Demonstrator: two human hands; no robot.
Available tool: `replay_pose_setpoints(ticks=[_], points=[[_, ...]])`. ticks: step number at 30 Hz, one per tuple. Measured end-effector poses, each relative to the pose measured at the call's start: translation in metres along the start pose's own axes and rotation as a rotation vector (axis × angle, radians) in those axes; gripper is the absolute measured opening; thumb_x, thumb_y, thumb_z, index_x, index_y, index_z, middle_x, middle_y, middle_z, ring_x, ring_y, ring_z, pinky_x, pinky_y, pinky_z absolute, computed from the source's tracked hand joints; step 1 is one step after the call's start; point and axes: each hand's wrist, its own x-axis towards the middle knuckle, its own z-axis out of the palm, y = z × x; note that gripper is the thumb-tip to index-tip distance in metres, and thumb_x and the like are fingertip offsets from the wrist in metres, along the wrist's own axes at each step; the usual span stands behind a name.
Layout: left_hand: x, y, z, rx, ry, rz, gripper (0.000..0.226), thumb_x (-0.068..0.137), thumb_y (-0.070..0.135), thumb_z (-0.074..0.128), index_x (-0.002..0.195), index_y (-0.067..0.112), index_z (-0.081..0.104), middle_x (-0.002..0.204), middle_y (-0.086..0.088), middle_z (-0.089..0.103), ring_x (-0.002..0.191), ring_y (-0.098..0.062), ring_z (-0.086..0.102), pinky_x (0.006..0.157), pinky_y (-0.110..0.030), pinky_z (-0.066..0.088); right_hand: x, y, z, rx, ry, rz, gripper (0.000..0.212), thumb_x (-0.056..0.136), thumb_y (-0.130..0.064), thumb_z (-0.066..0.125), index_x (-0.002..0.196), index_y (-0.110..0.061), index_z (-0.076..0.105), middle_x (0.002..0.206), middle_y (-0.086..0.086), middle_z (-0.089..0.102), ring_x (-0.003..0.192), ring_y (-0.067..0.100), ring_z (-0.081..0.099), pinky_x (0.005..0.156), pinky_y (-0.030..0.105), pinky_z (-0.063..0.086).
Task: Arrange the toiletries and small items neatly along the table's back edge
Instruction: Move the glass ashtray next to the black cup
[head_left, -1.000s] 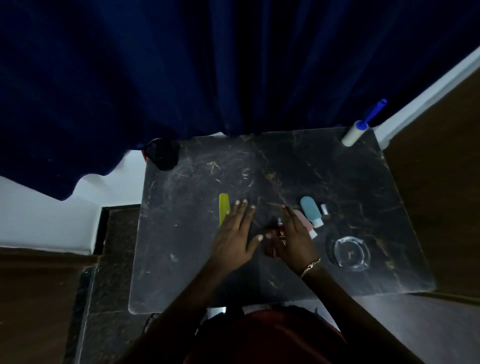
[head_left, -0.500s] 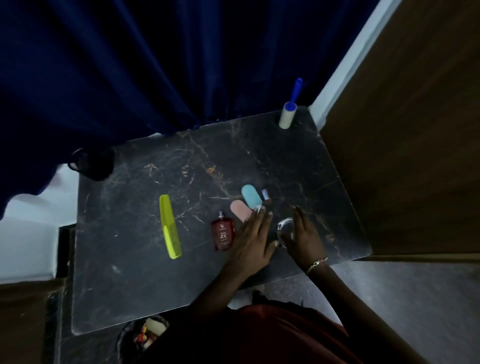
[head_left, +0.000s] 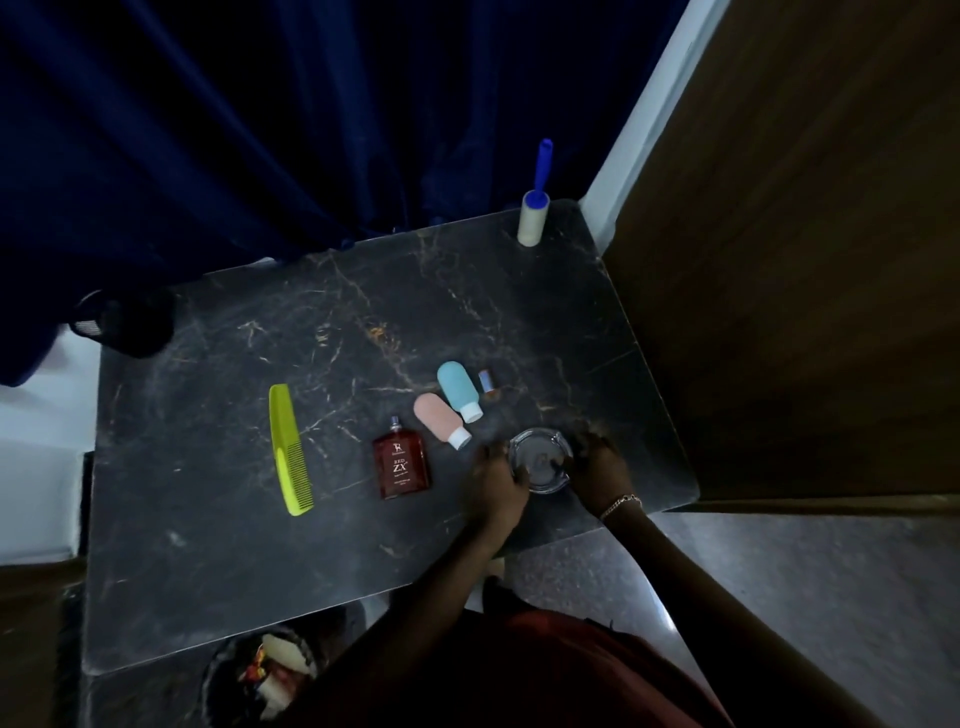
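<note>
Glass is what you have in your hands: the clear round glass ashtray (head_left: 540, 462), thick-walled, with notches cut into its rim and a dark hollow centre. It is near the front right corner of the black veined marble table (head_left: 260, 571), well away from the table's back edge. I cannot tell whether it rests on the stone or is just off it.

Your left hand (head_left: 498, 483) curls its fingers round the ashtray's left side. Your right hand (head_left: 597, 475), with a thin chain bracelet (head_left: 621, 505) at the wrist, grips the right side.

Around the table's middle lie four items:
- the flat red perfume bottle (head_left: 401, 465), label up and cap toward the back edge
- the pink squeeze bottle (head_left: 439, 418), tilted, white cap toward the front
- the pale blue squeeze bottle (head_left: 457, 387), tilted the same way, white cap toward the front
- a tiny blue-and-white vial (head_left: 487, 382)

On the table's left half the yellow-green plastic comb (head_left: 288, 447) lies lengthwise. At the table's back right corner stands the white lint roller with a blue handle (head_left: 532, 221). At the back left corner is a dark round mesh object (head_left: 124, 322), too dim to tell more.
</note>
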Motion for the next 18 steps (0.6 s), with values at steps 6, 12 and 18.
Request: replay_pose_setpoints(ticks=[6, 12, 18], points=[[0.003, 0.008, 0.009, -0.103, 0.042, -0.112, 0.032, 0.101, 0.015, 0.06, 0.131, 0.004, 0.058, 0.134, -0.019, 0.063, 0.127, -0.035, 0.06, 0.109, -0.046, 0.049, -0.002, -0.006, 0.003, 0.096, 0.001, 0.05, 0.03, 0.085, -0.026, 0.069, 0.113, -0.014, 0.072, 0.109, 0.008, 0.075, 0.104, 0.027, 0.07, 0.09, 0.033, 0.055], [0.003, 0.015, 0.01, -0.212, 0.079, -0.188, 0.024, 0.096, 0.006, 0.062, 0.118, -0.003, 0.065, 0.123, -0.021, 0.07, 0.118, -0.036, 0.066, 0.103, -0.047, 0.052, -0.006, -0.008, 0.004, 0.165, 0.034, 0.085, 0.029, 0.082, -0.008, 0.064, 0.109, -0.008, 0.074, 0.108, 0.013, 0.075, 0.105, 0.03, 0.069, 0.082, 0.023, 0.048], [-0.007, 0.016, 0.003, -0.318, 0.075, -0.197, 0.013, 0.096, 0.01, 0.066, 0.105, 0.001, 0.072, 0.108, -0.017, 0.077, 0.104, -0.032, 0.073, 0.094, -0.044, 0.058, -0.012, -0.004, -0.004, 0.176, 0.032, 0.034, 0.026, 0.08, -0.005, 0.067, 0.105, -0.009, 0.076, 0.108, 0.012, 0.076, 0.105, 0.029, 0.07, 0.087, 0.029, 0.051]])
